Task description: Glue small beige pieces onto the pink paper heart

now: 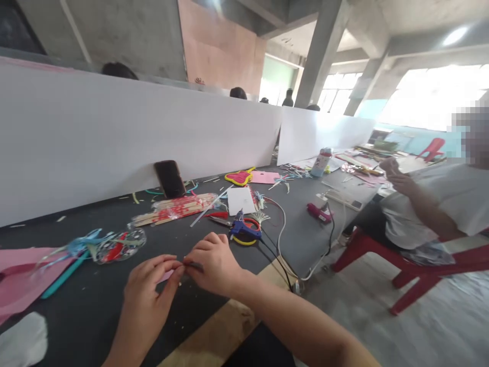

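My left hand (151, 285) is closed in a pinch on a small pink piece (166, 276), most of which the fingers hide. Close beside it, the fingertips nearly touching, my right hand (214, 262) pinches a small dark strip (195, 266). Both hands are just above the black tabletop (97, 316). Behind my right hand lies a blue glue gun (244, 228) with a black cord, over yellow-and-red looped handles. Red-handled pliers (218, 219) rest to its left. A white card (241, 201) is a little farther back.
A phone (170, 178) leans on the white partition (126, 132). Wrapped wooden sticks (178, 208), ribbons (86, 242) and pink sheets (23, 275) lie on the table. A magenta glue gun (320, 212) and bottle (322, 162) stand right. Another person sits on a red chair (382, 247).
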A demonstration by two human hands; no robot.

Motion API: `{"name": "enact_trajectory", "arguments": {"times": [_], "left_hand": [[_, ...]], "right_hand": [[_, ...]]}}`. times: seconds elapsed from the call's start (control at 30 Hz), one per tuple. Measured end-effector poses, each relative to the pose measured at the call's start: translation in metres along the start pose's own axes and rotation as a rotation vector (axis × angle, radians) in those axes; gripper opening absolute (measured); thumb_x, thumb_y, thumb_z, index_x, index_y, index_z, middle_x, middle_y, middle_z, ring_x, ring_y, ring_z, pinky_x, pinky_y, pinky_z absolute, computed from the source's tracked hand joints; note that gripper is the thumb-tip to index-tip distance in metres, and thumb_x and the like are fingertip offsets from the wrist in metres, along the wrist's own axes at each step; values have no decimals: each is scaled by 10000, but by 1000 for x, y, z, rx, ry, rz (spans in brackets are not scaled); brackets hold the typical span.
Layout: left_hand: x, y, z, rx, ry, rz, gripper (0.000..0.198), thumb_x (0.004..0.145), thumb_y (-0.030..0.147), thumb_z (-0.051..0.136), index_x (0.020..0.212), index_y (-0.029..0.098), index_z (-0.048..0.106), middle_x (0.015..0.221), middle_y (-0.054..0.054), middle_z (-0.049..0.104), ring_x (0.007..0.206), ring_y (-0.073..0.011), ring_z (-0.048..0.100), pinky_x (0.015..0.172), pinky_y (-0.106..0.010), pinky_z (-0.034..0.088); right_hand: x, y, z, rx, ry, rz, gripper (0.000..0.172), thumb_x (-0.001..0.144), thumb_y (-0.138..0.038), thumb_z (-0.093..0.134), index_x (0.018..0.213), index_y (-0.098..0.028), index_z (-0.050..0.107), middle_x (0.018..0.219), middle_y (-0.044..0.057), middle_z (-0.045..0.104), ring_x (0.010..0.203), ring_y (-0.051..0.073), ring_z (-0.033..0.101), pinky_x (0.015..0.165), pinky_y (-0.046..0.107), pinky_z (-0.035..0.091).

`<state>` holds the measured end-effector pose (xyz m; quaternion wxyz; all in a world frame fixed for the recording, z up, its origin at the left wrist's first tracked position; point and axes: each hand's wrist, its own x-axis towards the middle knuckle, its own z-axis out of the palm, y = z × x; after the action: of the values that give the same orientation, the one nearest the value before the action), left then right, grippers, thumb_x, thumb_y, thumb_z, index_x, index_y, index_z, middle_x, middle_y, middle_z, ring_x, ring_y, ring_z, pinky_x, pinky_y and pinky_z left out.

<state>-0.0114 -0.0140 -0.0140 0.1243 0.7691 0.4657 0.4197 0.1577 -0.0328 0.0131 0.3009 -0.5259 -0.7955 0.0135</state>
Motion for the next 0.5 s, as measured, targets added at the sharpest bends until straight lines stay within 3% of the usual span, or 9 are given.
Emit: {"name": "enact_trajectory", "arguments": {"times": [0.1,0.2,0.33,0.5], "left_hand": [[-3,0,-9,-46,15,-72,231,804,480,525,818,279,639,936,-51,685,969,-282,592,892,-399,427],[-6,-1,-18,-51,3,-309,249,779,515,538,822,293,641,918,-17,696,883,-262,632,745,-348,485],[-8,-1,-23,-102,-99,-596,340,733,582,560,862,281,648,845,-5,719,759,-244,664,598,-294,482],[-8,9,-19,-299,-130,-658,359,655,576,633,814,257,671,765,-8,727,716,-242,672,545,-274,492]], "right_hand": [[2,-3,-1,-47,-25,-14,109,865,-322,568,820,-261,647,805,-42,705,836,155,527,772,344,293],[4,-2,-5,-109,-41,29,146,885,-344,552,803,-235,604,760,-37,697,802,146,544,756,326,292],[8,3,-11,-167,-21,96,156,911,-312,494,812,-204,546,680,-22,653,734,152,545,698,308,289],[14,6,-16,-200,-23,113,363,954,-368,415,643,-198,495,567,-26,570,651,140,524,674,302,284]]}}
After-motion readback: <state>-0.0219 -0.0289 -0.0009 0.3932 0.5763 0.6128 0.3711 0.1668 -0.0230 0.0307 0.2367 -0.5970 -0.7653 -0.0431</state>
